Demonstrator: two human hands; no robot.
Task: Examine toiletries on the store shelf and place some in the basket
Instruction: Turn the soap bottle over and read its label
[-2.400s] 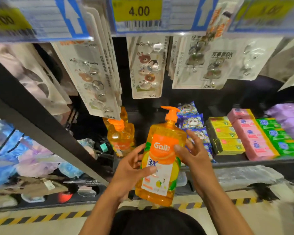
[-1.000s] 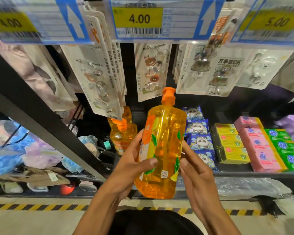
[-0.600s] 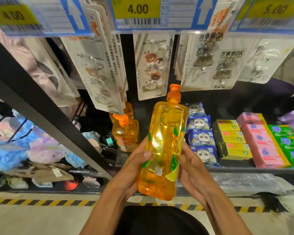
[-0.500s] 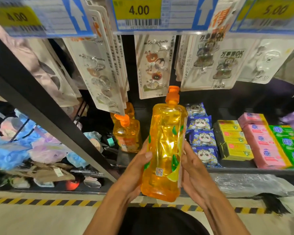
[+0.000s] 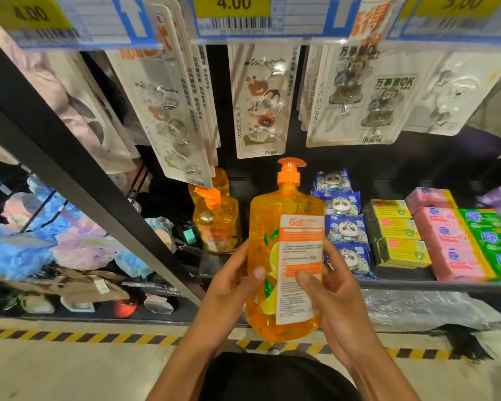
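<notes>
Bottle check: orange pump bottle (image 5: 272, 209) upright between both hands, back label (image 5: 300, 256) facing the shopper.
On one flank the left hand (image 5: 229, 287) curls round it, thumb across the front; the right hand (image 5: 330, 293) wraps the other flank, thumb on the label. Its long axis runs straight up from the palms, pump (image 5: 290, 169) topmost, shelf (image 5: 417, 285) just beyond both hands. No basket shows, so I cannot tell which hand is nearer it.

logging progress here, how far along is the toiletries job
Done: one orange pump bottle is off the shelf. In hand: the left hand and right hand hold it upright, back label facing the camera, so examining is underway. Left: placing it in the basket, which is not in view; nothing visible shows any item placed yet.
</notes>
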